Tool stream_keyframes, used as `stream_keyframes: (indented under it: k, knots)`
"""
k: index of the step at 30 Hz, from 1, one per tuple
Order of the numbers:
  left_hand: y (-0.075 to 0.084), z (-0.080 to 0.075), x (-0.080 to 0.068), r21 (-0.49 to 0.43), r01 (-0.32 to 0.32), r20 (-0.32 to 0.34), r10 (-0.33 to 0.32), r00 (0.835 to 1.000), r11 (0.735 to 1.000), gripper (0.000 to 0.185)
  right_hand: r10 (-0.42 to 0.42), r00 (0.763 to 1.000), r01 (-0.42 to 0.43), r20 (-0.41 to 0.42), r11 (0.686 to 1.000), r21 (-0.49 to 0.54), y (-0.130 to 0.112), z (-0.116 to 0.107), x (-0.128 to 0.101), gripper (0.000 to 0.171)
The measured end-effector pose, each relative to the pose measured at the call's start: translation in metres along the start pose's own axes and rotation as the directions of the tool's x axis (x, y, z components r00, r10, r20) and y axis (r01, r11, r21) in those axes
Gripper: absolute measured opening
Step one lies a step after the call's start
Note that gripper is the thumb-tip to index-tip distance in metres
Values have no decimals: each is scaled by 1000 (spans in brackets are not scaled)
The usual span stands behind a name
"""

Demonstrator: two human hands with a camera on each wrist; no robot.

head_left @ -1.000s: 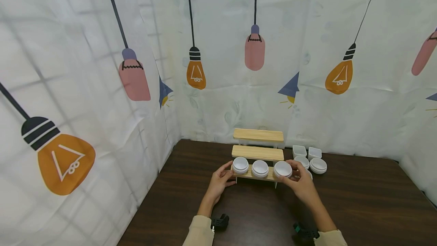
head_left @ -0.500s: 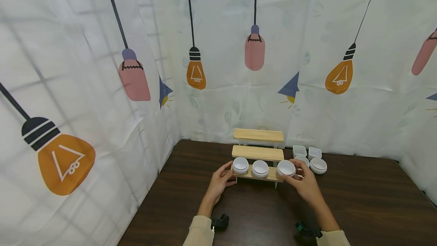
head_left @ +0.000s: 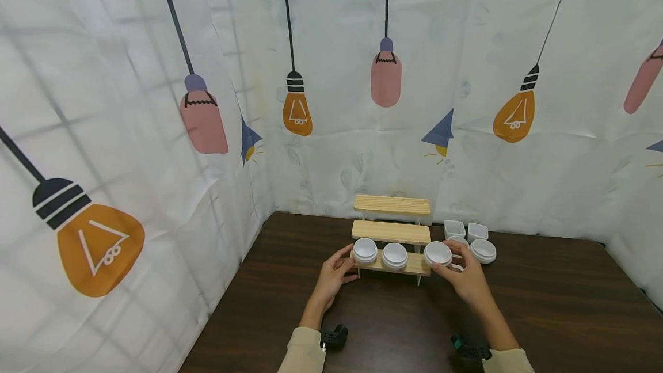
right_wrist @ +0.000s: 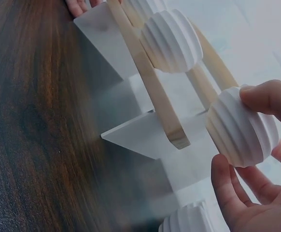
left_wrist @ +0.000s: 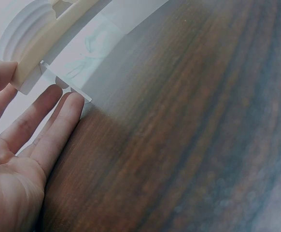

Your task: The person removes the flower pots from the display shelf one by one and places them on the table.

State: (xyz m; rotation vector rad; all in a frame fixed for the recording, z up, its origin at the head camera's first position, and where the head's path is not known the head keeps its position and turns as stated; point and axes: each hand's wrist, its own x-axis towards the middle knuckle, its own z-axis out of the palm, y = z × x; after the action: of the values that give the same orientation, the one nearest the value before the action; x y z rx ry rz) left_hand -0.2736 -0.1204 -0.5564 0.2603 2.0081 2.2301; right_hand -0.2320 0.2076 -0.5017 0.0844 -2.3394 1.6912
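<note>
We're pinching the third ribbed cup (head_left: 437, 253) in the right hand (head_left: 468, 278) at the bottom shelf (head_left: 393, 266), left hand (head_left: 331, 278) spread bracing it; two cups seated, upper shelves bare.

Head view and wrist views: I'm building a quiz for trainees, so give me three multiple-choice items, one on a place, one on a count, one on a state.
1. Where does the left hand rest?
A. at the left end of the lowest shelf of the stepped wooden rack
B. on the square dishes
C. flat on the table, far from the rack

2. How many wooden steps does the rack have?
A. two
B. three
C. five

3. What is the state of the ribbed white bowl at the rack's right end?
A. lying upside down on the table
B. stacked on the top step
C. pinched between the thumb and fingers of the right hand

Answers: 1 A, the fingers touch the rack's left end; 2 B, three planks rise in tiers; 3 C, the right wrist view shows the digits around the bowl.
</note>
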Motion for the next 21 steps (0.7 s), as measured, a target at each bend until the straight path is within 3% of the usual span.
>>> stream_keyframes:
  k: [21]
  knots:
    - [-1, 0, 1, -5, 4, -1, -4, 1000, 1000, 50, 66, 998, -66, -2, 997, -43, 4, -14, 2, 65]
